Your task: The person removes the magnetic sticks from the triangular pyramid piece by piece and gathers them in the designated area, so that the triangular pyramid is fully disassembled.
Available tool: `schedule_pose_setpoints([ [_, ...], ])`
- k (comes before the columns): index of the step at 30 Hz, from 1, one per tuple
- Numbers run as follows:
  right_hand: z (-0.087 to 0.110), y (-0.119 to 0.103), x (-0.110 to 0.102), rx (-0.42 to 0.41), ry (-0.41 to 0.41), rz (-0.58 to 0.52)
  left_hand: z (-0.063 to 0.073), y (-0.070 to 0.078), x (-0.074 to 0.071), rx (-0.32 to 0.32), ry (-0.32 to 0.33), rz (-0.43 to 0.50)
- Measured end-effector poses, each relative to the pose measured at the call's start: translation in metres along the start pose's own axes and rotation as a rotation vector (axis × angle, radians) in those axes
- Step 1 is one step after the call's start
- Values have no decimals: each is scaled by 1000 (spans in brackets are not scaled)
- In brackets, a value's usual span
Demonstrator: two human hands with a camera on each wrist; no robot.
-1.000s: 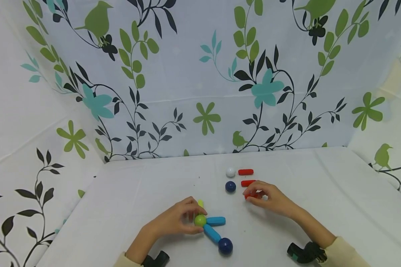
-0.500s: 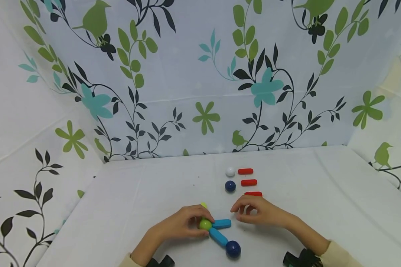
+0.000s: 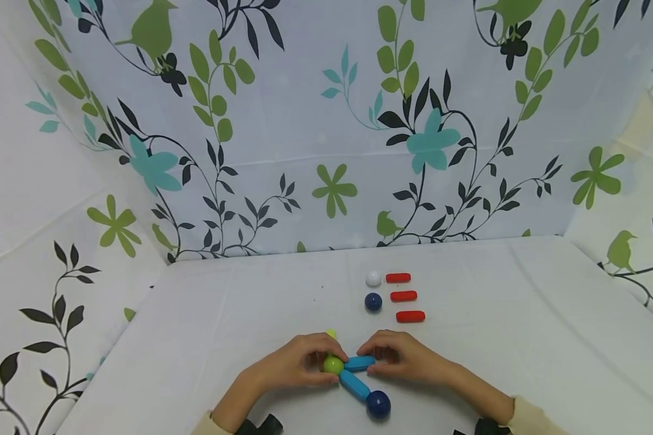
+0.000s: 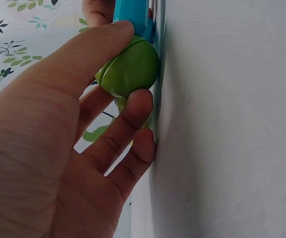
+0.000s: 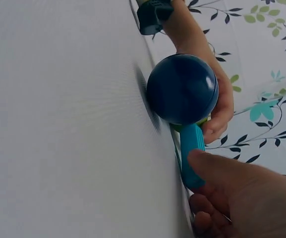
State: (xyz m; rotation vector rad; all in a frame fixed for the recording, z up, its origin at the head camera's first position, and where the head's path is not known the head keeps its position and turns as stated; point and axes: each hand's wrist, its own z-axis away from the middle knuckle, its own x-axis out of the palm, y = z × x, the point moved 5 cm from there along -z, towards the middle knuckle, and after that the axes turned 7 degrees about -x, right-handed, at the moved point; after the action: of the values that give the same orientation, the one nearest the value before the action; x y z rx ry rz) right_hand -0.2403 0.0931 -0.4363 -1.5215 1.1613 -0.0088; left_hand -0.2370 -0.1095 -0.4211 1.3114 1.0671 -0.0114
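My left hand (image 3: 307,361) pinches a light-green ball (image 3: 334,365) between thumb and fingers, low over the white table. From that ball reach two blue rods and a yellow-green rod (image 3: 331,333), the last mostly hidden behind my fingers. One blue rod (image 3: 354,385) slants toward me and ends at a large navy ball (image 3: 378,405). The other blue rod (image 3: 360,363) points right, and my right hand (image 3: 408,361) pinches its free end. In the right wrist view my thumb lies along that rod (image 5: 191,139), with the navy ball in front.
Farther back on the table (image 3: 250,302) lie a white ball (image 3: 373,278), a second navy ball (image 3: 373,302) and three red rods, the nearest red rod (image 3: 410,316) just beyond my right hand. A patterned cloth (image 3: 283,133) hangs behind the table.
My right hand has left the nearest red rod, come toward me and left, and taken the blue rod's end. My left hand has shifted the joined piece slightly right and nearer.
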Motion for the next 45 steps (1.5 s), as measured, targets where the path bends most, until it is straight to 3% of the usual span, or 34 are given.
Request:
schedule_pose_setpoints([
  [12,-2,-4,0,-69,-24,-13,1,1,-2,-2,0,-9],
  [31,18,1,-15,64,-4,-5,-1,-2,5,-17,-22,3],
  [38,25,3,-26,61,18,-29,1,-5,3,-49,-20,-5],
  [45,33,8,-37,80,42,18,2,-4,2,-59,-17,1],
])
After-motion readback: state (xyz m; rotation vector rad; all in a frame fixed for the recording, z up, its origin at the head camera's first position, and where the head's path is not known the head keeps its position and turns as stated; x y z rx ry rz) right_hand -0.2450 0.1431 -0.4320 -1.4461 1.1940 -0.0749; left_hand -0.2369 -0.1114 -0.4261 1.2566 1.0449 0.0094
